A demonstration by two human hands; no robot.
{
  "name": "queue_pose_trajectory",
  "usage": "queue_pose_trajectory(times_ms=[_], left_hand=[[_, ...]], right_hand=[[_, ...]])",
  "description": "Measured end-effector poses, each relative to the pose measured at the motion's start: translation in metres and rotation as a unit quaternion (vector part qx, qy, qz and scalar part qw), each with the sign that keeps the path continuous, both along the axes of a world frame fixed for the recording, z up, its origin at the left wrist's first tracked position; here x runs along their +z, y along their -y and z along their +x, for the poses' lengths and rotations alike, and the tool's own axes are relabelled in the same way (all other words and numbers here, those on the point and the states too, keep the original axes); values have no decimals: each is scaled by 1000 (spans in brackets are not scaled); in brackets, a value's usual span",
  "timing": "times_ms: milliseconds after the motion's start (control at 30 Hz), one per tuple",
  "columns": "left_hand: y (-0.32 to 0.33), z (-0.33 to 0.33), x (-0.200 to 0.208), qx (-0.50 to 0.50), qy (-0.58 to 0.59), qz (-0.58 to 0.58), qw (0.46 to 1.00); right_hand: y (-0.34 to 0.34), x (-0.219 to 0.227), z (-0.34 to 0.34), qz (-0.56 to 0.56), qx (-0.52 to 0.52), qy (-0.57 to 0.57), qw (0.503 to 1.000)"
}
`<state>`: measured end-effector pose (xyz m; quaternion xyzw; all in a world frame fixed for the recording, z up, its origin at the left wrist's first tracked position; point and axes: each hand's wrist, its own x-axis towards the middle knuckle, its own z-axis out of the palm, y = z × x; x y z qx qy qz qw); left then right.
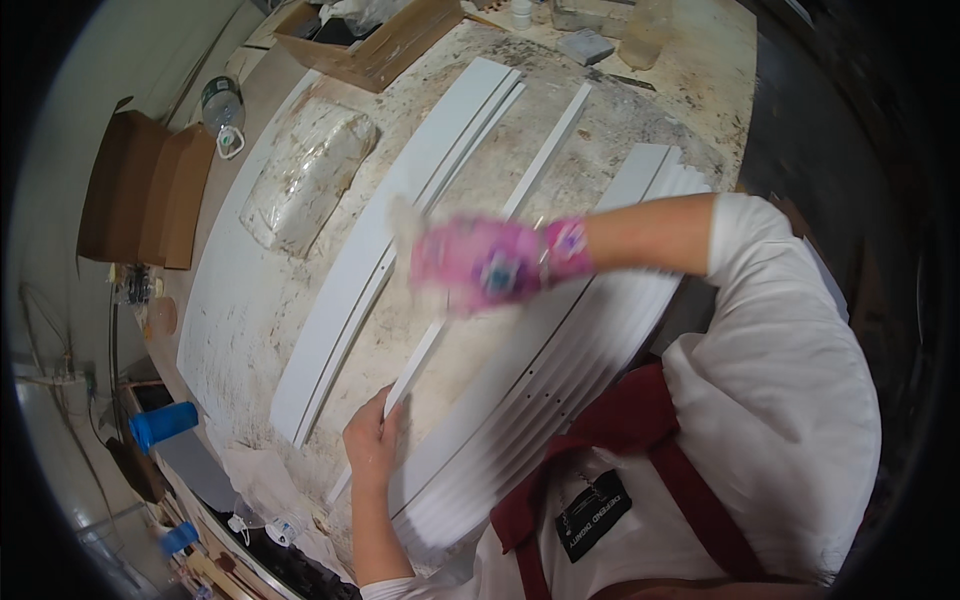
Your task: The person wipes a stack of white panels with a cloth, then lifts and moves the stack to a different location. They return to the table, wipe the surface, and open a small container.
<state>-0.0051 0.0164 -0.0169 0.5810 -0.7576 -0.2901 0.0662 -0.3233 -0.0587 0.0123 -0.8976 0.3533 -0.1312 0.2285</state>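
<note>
Left hand [371, 440] near, gloved right hand [480, 262] farther
The left is curled; the right, motion-blurred, extends leftward from a bent arm [650, 236].

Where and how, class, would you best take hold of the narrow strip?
Probably grip the narrow strip by its long edges near the lower end, coming from the lower left, thumb opposite fingers. It is slim and straight; the left hand is at that stretch, and the gloved right hand hides its middle.

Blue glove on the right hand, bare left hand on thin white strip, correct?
The glove is pink, not blue; the head view shows it. The right hand wears it; the bare left hand is on the thin white strip.
</note>
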Motion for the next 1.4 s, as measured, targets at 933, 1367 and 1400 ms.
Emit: queue_pose_trajectory(times_ms=[933,1367,1400], left_hand=[[18,-96,-33,-143,-67,-191,969],[-33,179,38,357,-235,-239,872],[-42,186,34,370,-107,-199,901]], right_hand=[[-24,-24,-5,64,46,-105,991],[-23,-42,-27,0,88,-246,965],[-22,-45,-26,2,89,-262,961]])
